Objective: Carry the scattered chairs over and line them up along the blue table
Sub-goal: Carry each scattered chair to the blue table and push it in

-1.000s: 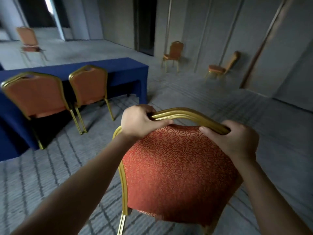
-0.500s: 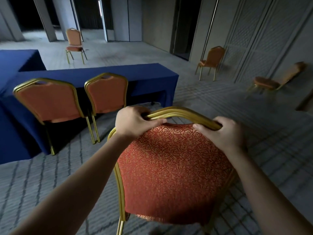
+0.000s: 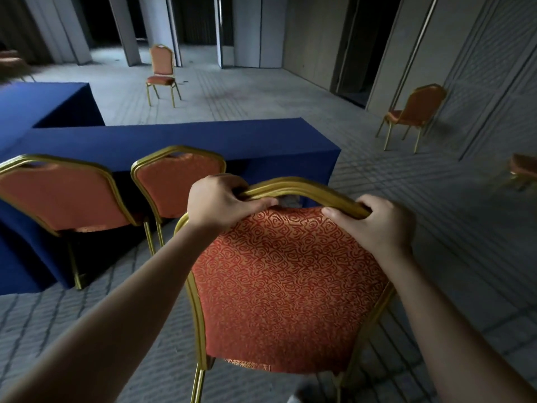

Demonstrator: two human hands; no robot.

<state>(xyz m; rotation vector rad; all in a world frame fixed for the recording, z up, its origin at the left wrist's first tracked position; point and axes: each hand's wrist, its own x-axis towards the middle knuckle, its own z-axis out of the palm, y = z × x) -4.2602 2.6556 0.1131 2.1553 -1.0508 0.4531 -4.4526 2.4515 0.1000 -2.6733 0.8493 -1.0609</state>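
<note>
Entry: grip. Both hands are clamped on the carried chair [image 3: 287,286]. The left hand [image 3: 216,203] wraps the left end of the gold top rail [image 3: 302,189], fingers curled over it and thumb on the near face. The right hand [image 3: 380,222] grips the right end the same way. We read this wide two-point hold as a way to stop the chair twisting and to steer it by its back.

Orientation: the patterned red backrest faces us and the seat points away toward the blue worktop [image 3: 203,138]. We judge it can go in seat-first with no turning. Its feet lie below the frame edge, so we cannot tell whether it is clear of the carpet [image 3: 87,315].

Position: the chair is just right of the second placed chair [image 3: 177,181], near the worktop's free right end. That chair and the first placed chair [image 3: 61,196] stand side by side, backs to us, seats tucked toward the blue cloth. They set the line and spacing to copy.

Judgement: the step in hand is delivery of a third chair to the open slot. The next move calls for squaring its back with the neighbours and leaving a like gap. The risk is gold legs knocking together.

Not yet fetched: the far chair [image 3: 161,71] beyond the worktop, the wall chair [image 3: 412,112] on the right, and a blurred edge chair [image 3: 524,170].
</note>
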